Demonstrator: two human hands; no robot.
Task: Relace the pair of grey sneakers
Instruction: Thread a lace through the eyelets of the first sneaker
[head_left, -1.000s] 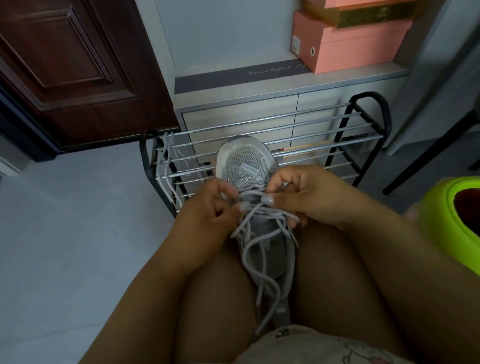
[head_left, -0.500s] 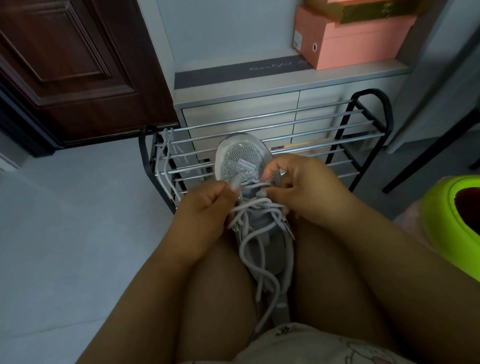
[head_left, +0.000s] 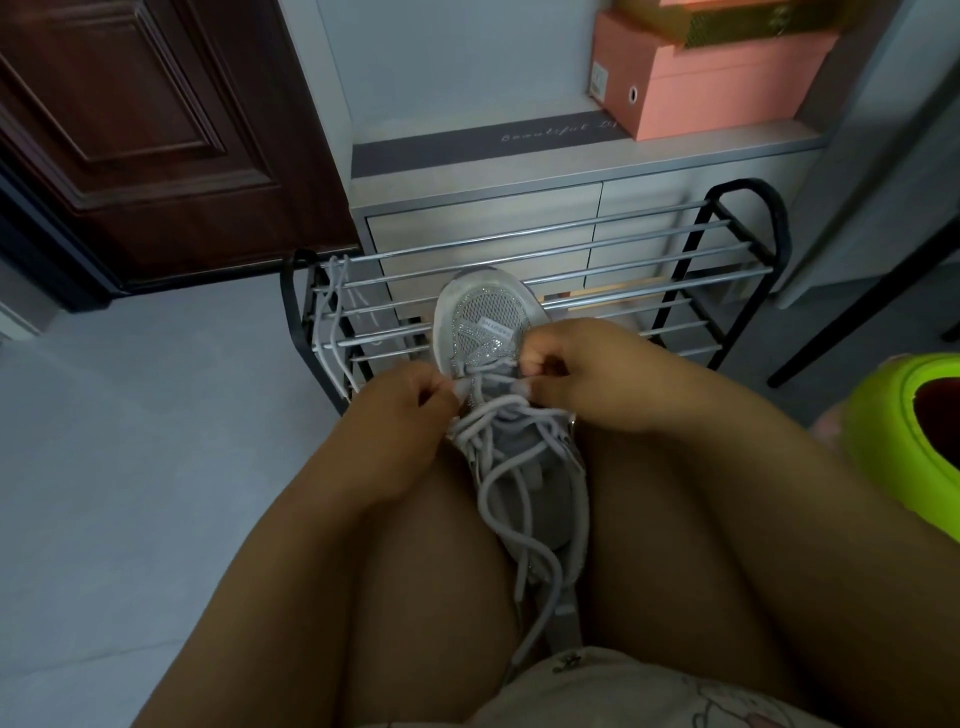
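The left hand (head_left: 402, 410) has its fingers curled, thumb and fingertips pinching a grey lace (head_left: 511, 457) at the left side of the sneaker's front eyelets. The right hand (head_left: 582, 374) is curled in the same way, pinching the lace at the right side, its knuckles raised above the shoe's tongue area. The two hands sit close together over the front of the shoe, with only a short stretch of lace between them.

The grey sneaker (head_left: 483, 322) lies wedged between the person's bare thighs, toe pointing away from the body and heel toward the lap. Its toe cap is mesh with a glittery strip and a small white label. Loose loops of the lace cross over the middle of the shoe, and its free ends trail down along the heel toward the pale printed shorts (head_left: 613, 696) at the bottom edge.

Just beyond the toe stands a black metal shoe rack (head_left: 727, 270) with silver rails. A second lace (head_left: 332, 322) hangs over the rack's left end. Behind the rack is a pale cabinet (head_left: 488, 218) with drawers, a grey mat (head_left: 483, 137) with script lettering on top of it, and a pink box (head_left: 701, 88) at the right with another box stacked above. A dark wooden door (head_left: 130, 130) fills the upper left, the floor (head_left: 130, 467) is pale grey, and a lime green stool (head_left: 904, 431) shows at the right edge
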